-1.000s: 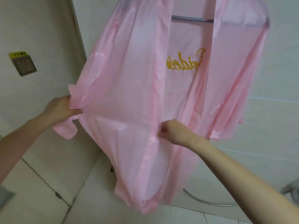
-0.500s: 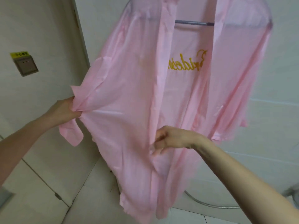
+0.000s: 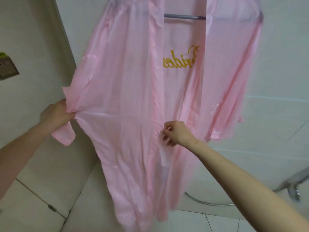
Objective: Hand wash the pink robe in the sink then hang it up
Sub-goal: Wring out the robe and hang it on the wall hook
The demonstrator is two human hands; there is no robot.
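A: Pink thin fabric fills most of the head view. The pink robe (image 3: 127,91) hangs up high with its front open, against a pale tiled wall (image 3: 275,72).

B: What's holding it up?

A: A grey bar (image 3: 184,17) shows across the opening near the top. I can't tell whether it's a hanger or a rail.

B: Left hand?

A: The left hand (image 3: 56,114) has its fingers curled tight round a bunch of fabric at the robe's outer side edge, beside the hanging sleeve cuff. The cloth runs taut sideways from that grip towards the middle.

B: Right hand?

A: The right hand (image 3: 177,133) is at the front band, about mid-height. Its fingers are curled, and thumb and forefinger pinch the band's edge. The other fingers tuck under, partly hidden by cloth.

B: Any markings on the robe?

A: Gold script lettering (image 3: 180,59) on the inside back panel, seen through the opening and reading mirrored. The left front panel cuts off part of it.

B: Anything else in frame?

A: A grey switch plate (image 3: 7,69) on the wall at far left, with a yellow-green label above it. A metal hose (image 3: 209,202) curves below the hem. A blurred chrome tap fitting (image 3: 291,188) sits at the right edge, behind the right forearm.
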